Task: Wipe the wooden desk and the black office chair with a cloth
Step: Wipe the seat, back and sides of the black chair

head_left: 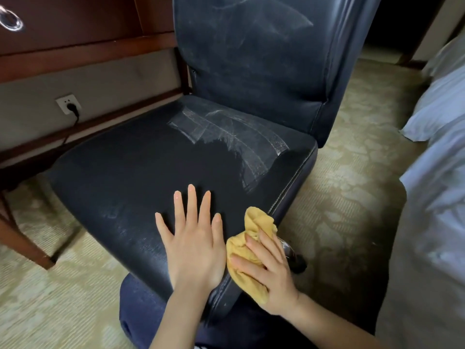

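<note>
A black leather office chair (125, 167) with a padded seat and tall backrest fills the middle of the view. The left hand (193, 248) lies flat on the front part of the chair's seat, palm down, fingers straight and spread, holding nothing. The right hand (271, 273) is at the chair's front right edge, its fingers curled over a crumpled yellow cloth (260, 219) that it grips and presses against the stitched seam there. Pale dusty streaks mark the rear of the chair's seat and its backrest, while the front of the seat looks darker.

To the left of the chair stands a dark reddish wooden desk (88, 49); its drawer front with a shiny ring pull (11, 21) is closed, so any contents are hidden. Below the desk, a white wall socket (68, 104) holds a black plug (75, 112). To the right of the chair is a bed with white linen (440, 109). A beige patterned carpet (339, 197) lies under the chair.
</note>
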Demonstrator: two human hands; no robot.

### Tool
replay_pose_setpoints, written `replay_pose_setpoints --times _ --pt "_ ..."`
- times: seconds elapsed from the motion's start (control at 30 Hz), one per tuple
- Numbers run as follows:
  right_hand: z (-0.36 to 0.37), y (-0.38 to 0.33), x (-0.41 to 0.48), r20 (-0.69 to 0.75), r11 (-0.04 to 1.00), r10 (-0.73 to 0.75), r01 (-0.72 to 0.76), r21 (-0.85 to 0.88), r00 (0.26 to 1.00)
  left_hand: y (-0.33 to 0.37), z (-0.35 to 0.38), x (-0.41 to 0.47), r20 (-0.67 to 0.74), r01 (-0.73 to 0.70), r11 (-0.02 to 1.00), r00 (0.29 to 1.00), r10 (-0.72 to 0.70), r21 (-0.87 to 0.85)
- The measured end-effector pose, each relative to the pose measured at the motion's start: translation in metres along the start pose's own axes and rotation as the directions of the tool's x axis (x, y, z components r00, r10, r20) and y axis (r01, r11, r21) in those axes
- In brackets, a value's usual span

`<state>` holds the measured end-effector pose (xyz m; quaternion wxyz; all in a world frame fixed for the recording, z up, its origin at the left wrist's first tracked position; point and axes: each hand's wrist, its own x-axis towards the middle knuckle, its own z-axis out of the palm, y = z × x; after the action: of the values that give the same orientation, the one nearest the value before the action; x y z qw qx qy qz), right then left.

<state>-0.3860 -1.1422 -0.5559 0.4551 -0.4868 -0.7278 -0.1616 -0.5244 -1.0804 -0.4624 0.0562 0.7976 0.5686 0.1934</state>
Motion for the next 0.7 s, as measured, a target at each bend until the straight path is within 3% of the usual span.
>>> replay_pose_setpoints --times 0.13,0.2,0.3,0.43,0.57,0.7 --pt "0.002 0.022 0.007 0.043 0.998 -0.047 0.048 -0.032 0.998 -0.008 -0.002 0.003 -0.008 -0.016 1.0 1.0 0.016 0.008" --pt "0.001 0.037 0.012 0.034 0.999 0.045 -0.045 -0.008 0.998 -0.009 -0.003 0.004 -0.012 -0.019 1.0 1.0 0.019 0.01" --pt "-0.007 0.07 0.03 -0.026 0.936 0.331 -0.324 0.14 0.943 -0.009 -0.003 0.006 -0.008 -0.018 1.0 1.0 0.018 0.014" --pt "-0.022 0.119 0.06 -0.064 0.645 0.741 -0.68 0.348 0.669 -0.008 -0.004 0.005 0.007 -0.026 0.999 1.0 0.026 0.02" --pt "-0.035 0.162 0.091 -0.036 0.529 0.843 -0.814 0.24 0.537 -0.009 -0.004 0.005 0.006 -0.033 0.999 0.999 0.033 0.033" --pt "-0.048 0.196 0.122 0.019 0.277 0.957 -0.933 0.232 0.289 -0.009 -0.004 0.005 0.004 -0.031 0.999 1.0 0.031 0.034"
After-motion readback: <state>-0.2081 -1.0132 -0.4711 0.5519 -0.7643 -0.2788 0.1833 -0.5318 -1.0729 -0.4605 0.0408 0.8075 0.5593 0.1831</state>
